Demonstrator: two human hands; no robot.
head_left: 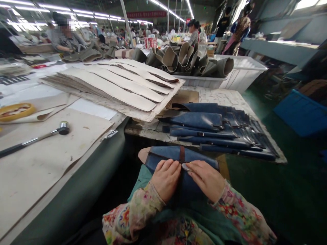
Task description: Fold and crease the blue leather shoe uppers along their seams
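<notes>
Floral sleeves [143, 211] frame both hands at the lap, where the blue piece [196, 158] lies across the knees, probably because the lap steadies it better than the table [222, 97]. Left hand [166, 178] curls down onto it, fingers closed against the material beside the brown strap [182, 153]. Right hand [206, 180] pinches a small pale fitting [186, 166] at the middle. More blue pieces [217, 131] sit stacked within reach on the table; the hammer [35, 137] lies well apart.

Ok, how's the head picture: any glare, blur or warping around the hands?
Head view: left hand, right hand and blue leather piece sharp, evenly lit; ceiling strip lights blown out; wide-angle lens bows the workbench edge; far background soft, floor at right dim.
</notes>
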